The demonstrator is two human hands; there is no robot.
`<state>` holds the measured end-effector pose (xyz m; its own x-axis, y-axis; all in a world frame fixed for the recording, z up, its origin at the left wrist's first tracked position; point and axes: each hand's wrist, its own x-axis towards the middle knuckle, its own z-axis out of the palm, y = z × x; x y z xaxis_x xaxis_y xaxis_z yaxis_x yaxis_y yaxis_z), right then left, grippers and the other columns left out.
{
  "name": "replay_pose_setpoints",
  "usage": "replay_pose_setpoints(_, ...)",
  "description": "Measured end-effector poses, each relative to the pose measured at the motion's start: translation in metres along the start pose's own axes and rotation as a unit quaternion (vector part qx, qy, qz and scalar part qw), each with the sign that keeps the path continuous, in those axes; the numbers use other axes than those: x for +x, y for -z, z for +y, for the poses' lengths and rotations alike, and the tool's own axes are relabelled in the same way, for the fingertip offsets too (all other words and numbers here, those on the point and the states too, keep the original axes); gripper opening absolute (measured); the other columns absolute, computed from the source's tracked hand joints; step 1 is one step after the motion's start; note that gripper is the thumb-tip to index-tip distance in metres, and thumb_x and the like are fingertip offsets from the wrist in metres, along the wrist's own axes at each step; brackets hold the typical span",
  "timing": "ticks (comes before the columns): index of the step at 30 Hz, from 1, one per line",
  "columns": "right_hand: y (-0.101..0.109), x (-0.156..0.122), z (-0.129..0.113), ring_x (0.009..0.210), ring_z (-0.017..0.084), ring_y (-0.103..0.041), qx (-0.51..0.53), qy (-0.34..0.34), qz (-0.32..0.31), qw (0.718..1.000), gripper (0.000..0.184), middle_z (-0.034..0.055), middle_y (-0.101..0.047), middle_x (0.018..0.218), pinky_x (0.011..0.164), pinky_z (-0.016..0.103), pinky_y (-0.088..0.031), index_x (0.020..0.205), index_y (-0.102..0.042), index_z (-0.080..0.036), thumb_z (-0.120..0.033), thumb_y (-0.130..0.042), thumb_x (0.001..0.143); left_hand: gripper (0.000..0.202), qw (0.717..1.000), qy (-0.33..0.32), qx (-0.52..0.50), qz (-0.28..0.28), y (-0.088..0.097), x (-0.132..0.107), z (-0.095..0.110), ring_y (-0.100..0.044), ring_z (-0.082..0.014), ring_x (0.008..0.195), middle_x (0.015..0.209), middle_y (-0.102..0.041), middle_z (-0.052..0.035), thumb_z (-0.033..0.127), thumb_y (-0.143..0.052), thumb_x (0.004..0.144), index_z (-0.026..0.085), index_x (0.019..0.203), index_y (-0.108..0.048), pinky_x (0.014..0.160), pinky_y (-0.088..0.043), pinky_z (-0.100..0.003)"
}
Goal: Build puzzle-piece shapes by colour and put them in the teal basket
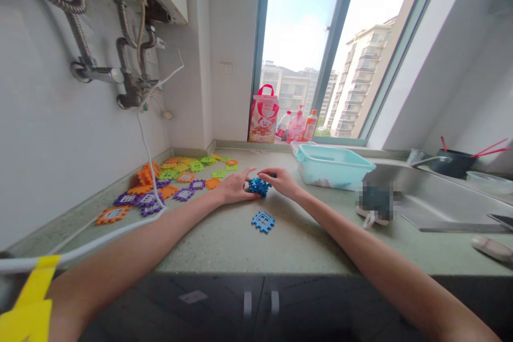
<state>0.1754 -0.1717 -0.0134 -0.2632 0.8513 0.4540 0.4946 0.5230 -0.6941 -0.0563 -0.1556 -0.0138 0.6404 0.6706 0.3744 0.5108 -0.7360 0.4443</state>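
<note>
- At frame center, our left grip (233, 187) and right grip (282, 182) clasp a blue block cluster (259, 187).
- Just below, one flat blue tile (263, 221) lies on our worktop (224, 243).

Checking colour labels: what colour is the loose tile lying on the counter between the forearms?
The loose tile is blue, seen best in the head view.

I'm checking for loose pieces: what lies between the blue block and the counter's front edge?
One blue tile, flat on the counter; the head view shows it.
</note>
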Motion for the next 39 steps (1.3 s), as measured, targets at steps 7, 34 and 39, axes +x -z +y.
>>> replay_pose_setpoints(7,-0.006,0.006,0.003,0.100,0.025,-0.071,-0.080,-0.008,0.031,0.996,0.038,0.0081,-0.077,0.107,0.092,0.037,-0.052,0.111,-0.080,-0.024,-0.055,-0.064,0.095,0.100,1.000,-0.002,-0.008,0.003,-0.002,0.000,-0.004,-0.069,-0.0218,0.080,0.103,-0.075,-0.0056,0.056,-0.084,0.072,0.022,0.157,-0.044,0.073,-0.050,-0.030)
replay_pose_setpoints(34,0.028,-0.009,-0.014,0.101,0.021,-0.071,-0.148,0.129,0.027,0.980,0.028,0.0069,-0.076,0.119,0.085,0.034,-0.059,0.120,-0.075,-0.025,-0.038,-0.071,0.095,0.097,1.000,0.000,-0.003,0.002,0.003,-0.003,0.000,-0.068,-0.0220,0.081,0.094,-0.073,-0.0044,0.056,-0.083,0.076,0.018,0.156,-0.045,0.073,-0.048,-0.030)
replay_pose_setpoints(39,0.005,-0.007,-0.024,0.104,0.023,-0.072,-0.178,0.158,-0.033,0.971,0.021,0.0080,-0.077,0.115,0.096,0.039,-0.055,0.113,-0.078,-0.025,-0.036,-0.072,0.096,0.102,1.000,0.003,-0.022,0.007,0.000,-0.001,-0.004,-0.071,-0.0250,0.092,0.110,-0.076,-0.0069,0.058,-0.084,0.074,0.022,0.158,-0.041,0.081,-0.051,-0.033)
